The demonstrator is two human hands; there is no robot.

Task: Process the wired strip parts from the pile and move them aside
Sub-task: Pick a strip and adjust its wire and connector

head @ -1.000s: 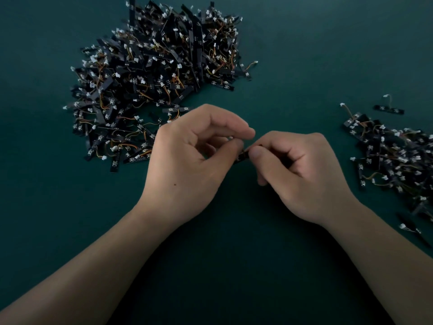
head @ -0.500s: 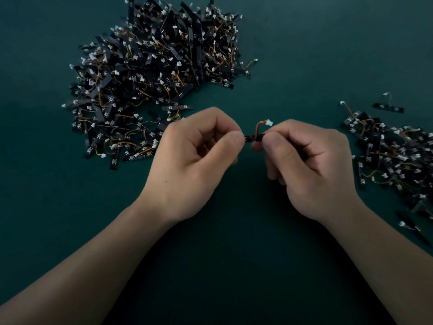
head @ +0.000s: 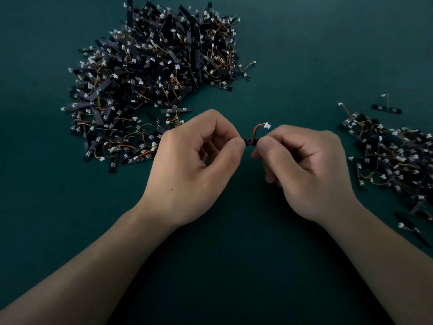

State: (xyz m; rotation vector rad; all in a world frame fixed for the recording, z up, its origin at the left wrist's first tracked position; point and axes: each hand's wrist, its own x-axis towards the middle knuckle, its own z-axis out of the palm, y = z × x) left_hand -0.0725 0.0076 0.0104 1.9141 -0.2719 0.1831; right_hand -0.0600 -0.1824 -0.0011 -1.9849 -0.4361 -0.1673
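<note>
Between my two hands is one black wired strip part, held above the green table. My left hand pinches its left end between thumb and forefinger. My right hand pinches its right end the same way. An orange wire with a small white connector curls up from the strip's middle. Most of the strip is hidden by my fingers. A large pile of the same parts lies at the far left. A smaller heap of parts lies at the right edge.
The dark green table surface spreads around and in front of my hands. One stray strip lies above the right heap, and another stray part lies below it near the right edge.
My hands drew slightly apart, so the strip's middle shows between them. The orange wire and white connector now stand up in view. The piles have not moved.
</note>
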